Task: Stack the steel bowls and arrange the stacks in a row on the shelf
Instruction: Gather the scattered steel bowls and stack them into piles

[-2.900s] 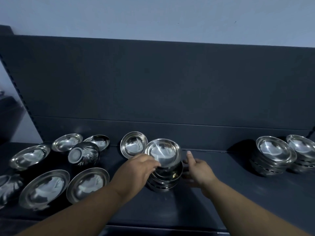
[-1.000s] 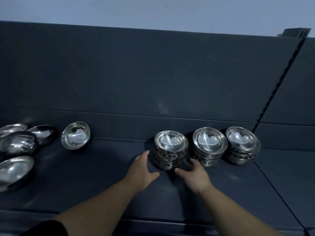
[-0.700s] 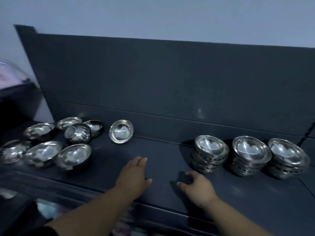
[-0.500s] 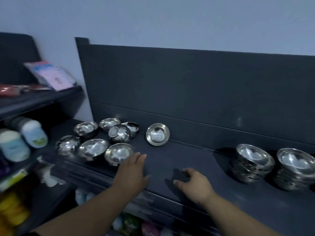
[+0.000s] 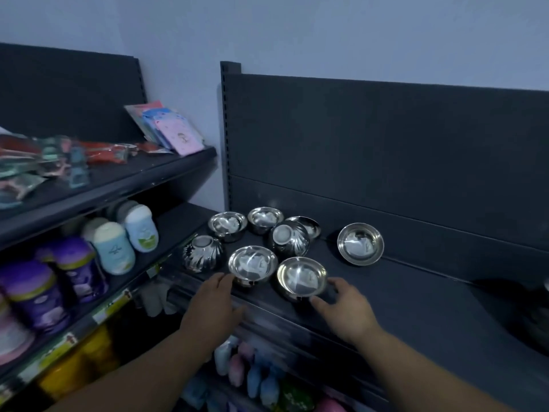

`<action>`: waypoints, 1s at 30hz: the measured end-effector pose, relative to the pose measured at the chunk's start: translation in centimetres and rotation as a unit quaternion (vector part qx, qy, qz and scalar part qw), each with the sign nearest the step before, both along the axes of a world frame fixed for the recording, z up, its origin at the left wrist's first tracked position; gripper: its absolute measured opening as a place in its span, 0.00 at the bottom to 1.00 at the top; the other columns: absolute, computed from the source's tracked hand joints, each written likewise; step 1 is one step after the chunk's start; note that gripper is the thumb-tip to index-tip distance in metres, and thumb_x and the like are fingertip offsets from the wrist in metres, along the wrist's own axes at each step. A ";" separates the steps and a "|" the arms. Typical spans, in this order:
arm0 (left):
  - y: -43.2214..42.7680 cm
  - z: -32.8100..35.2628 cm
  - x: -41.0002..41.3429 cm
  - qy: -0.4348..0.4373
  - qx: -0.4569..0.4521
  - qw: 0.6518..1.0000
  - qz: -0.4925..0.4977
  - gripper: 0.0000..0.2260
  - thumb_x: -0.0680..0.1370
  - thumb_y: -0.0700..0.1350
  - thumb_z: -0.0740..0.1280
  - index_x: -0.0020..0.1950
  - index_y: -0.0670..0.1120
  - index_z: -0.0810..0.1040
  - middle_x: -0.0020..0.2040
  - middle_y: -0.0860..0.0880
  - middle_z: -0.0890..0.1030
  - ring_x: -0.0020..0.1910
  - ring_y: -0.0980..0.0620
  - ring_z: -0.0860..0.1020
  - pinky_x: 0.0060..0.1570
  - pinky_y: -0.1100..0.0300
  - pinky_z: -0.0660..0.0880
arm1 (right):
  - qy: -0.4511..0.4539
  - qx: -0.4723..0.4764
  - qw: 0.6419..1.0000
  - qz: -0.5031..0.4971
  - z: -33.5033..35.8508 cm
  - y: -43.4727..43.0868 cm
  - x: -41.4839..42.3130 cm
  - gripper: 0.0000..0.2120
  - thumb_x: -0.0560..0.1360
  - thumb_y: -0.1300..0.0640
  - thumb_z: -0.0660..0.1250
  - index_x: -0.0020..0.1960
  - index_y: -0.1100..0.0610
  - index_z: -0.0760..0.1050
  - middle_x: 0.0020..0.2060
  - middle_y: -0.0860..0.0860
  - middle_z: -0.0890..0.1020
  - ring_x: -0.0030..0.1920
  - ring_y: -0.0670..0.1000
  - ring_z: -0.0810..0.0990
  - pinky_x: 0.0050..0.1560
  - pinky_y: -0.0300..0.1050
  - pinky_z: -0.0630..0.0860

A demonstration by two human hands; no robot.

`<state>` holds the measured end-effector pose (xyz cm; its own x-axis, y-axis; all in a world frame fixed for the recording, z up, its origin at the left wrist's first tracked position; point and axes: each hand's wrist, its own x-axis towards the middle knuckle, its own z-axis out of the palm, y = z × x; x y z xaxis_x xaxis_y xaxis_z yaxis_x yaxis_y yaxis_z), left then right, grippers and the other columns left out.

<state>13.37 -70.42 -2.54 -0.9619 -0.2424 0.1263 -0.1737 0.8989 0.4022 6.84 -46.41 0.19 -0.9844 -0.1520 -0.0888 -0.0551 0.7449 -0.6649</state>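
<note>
Steel bowls (image 5: 288, 237): eight loose bowls, clustered at the left end of the dark shelf (image 5: 421, 295); none is nested in another.
Front-right bowl (image 5: 301, 277): upright, mouth up, near the front edge of the shelf.
Front-left bowl (image 5: 252, 262): upright, just beside the Front-right bowl.
Upturned bowls: two fluted bowls, mouth down. One (image 5: 202, 253) is at the left end of the cluster, the other (image 5: 289, 242) is behind the two front bowls.
Rear bowls: three upright in a row by the back. They are the left (image 5: 227, 225), the middle (image 5: 265, 217) and the right (image 5: 312, 226); the right one is partly hidden by an upturned bowl.
Lone bowl (image 5: 360, 243): apart to the right, tilted on edge against the back panel (image 5: 386, 150).
Left hand (image 5: 214, 304): palm down, fingers straight and released, tips at the near rim of the Front-left bowl. It holds nothing.
Right hand (image 5: 346, 304): fingers released and loosely spread around the near right side of the Front-right bowl. Contact cannot be told.
Neighbouring rack: to the left, with packets (image 5: 170, 129) on the upper level and bottles (image 5: 114, 248) below.
Lower level: blurred coloured goods (image 5: 252, 379) beneath the bowls.
</note>
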 end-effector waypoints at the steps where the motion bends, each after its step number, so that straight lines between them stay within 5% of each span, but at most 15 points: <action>1: -0.2 -0.2 -0.4 -0.001 0.009 1.000 0.000 0.31 0.74 0.55 0.68 0.73 0.46 0.62 0.71 0.48 0.65 0.69 0.48 0.64 0.68 0.58 0.64 | -0.003 0.002 1.000 -0.003 0.0 -0.2 -0.4 0.27 0.72 0.45 0.70 0.68 0.50 0.69 0.64 0.52 0.74 0.63 0.53 0.74 0.61 0.42 0.69; 5: -0.4 -0.6 -2.5 0.000 0.067 0.997 0.030 0.29 0.75 0.55 0.68 0.72 0.46 0.64 0.70 0.47 0.66 0.67 0.48 0.67 0.66 0.57 0.66 | -0.012 0.013 1.000 -0.005 -0.7 -0.5 -2.6 0.25 0.73 0.44 0.68 0.67 0.51 0.69 0.62 0.53 0.76 0.62 0.53 0.74 0.59 0.42 0.69; 10: -0.6 -0.7 -5.6 0.027 0.183 0.978 0.098 0.19 0.75 0.55 0.67 0.62 0.48 0.72 0.59 0.48 0.76 0.59 0.49 0.74 0.53 0.60 0.70 | -0.059 0.005 0.998 -0.026 -1.5 -0.4 -5.6 0.28 0.76 0.47 0.66 0.72 0.56 0.64 0.64 0.55 0.77 0.64 0.56 0.76 0.61 0.44 0.72; 13: -0.2 -0.2 -7.2 -0.010 0.221 0.960 0.174 0.20 0.78 0.51 0.64 0.65 0.40 0.69 0.61 0.41 0.77 0.60 0.41 0.75 0.51 0.59 0.68 | -0.133 -0.093 0.985 -0.056 -2.4 -0.4 -7.0 0.22 0.75 0.54 0.66 0.68 0.58 0.69 0.52 0.56 0.82 0.44 0.56 0.84 0.42 0.48 0.82; 16: -0.1 -0.6 -8.2 -0.036 0.229 0.953 0.195 0.15 0.77 0.51 0.63 0.58 0.42 0.74 0.56 0.41 0.80 0.51 0.43 0.77 0.45 0.58 0.67 | -0.180 -0.174 0.965 -0.077 -3.1 0.1 -7.9 0.09 0.74 0.62 0.63 0.53 0.60 0.76 0.37 0.59 0.84 0.29 0.53 0.82 0.31 0.44 0.79; 20: 1.1 -0.5 -8.6 -0.038 0.235 0.954 0.180 0.12 0.74 0.48 0.68 0.56 0.46 0.76 0.47 0.50 0.78 0.44 0.51 0.75 0.40 0.60 0.69 | -0.158 -0.261 0.946 -0.112 -2.3 2.5 -9.0 0.07 0.75 0.62 0.61 0.48 0.59 0.78 0.36 0.59 0.83 0.29 0.54 0.81 0.31 0.44 0.79; 24: 4.2 -0.6 -9.6 -0.044 0.254 0.957 0.135 0.14 0.71 0.47 0.70 0.56 0.49 0.79 0.45 0.51 0.81 0.45 0.50 0.80 0.47 0.53 0.80 | -0.112 -0.352 0.920 -0.129 -0.6 5.2 -9.8 0.08 0.77 0.61 0.61 0.46 0.56 0.80 0.33 0.57 0.83 0.28 0.53 0.77 0.32 0.45 0.78; 30: 8.8 -1.3 -12.2 -0.034 0.325 0.942 0.073 0.13 0.72 0.41 0.69 0.56 0.49 0.79 0.46 0.49 0.83 0.39 0.50 0.82 0.38 0.53 0.82 | -0.086 -0.360 0.922 -0.115 0.1 7.1 -10.3 0.08 0.76 0.61 0.63 0.46 0.57 0.81 0.32 0.56 0.82 0.28 0.53 0.77 0.32 0.45 0.76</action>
